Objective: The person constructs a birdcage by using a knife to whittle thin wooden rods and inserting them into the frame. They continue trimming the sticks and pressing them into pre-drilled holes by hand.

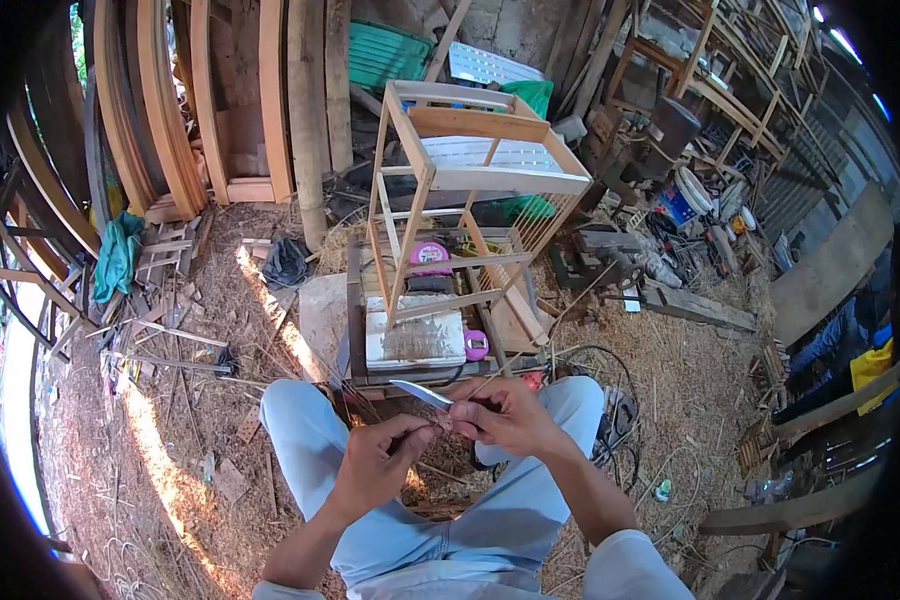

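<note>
Both my hands meet in front of my lap, between my knees. My right hand (502,416) is closed around a knife (422,394), its pale blade pointing left and slightly up. Close beside it, my left hand (382,458) pinches with thumb and fingertips; a thin strip seems to be there, but it is too small to make out. Just beyond my hands is a low work surface with a worn white board (415,335). On it stands a wooden frame (500,180) with slatted sides. A pink tape measure (477,345) lies at the board's right edge.
Wood shavings cover the ground (660,400). Curved timber pieces (170,110) lean at the back left, near a green cloth (119,255). Tools and buckets (692,190) clutter the right, with a timber beam (700,305) in front. A black cable (630,400) curls beside my right knee.
</note>
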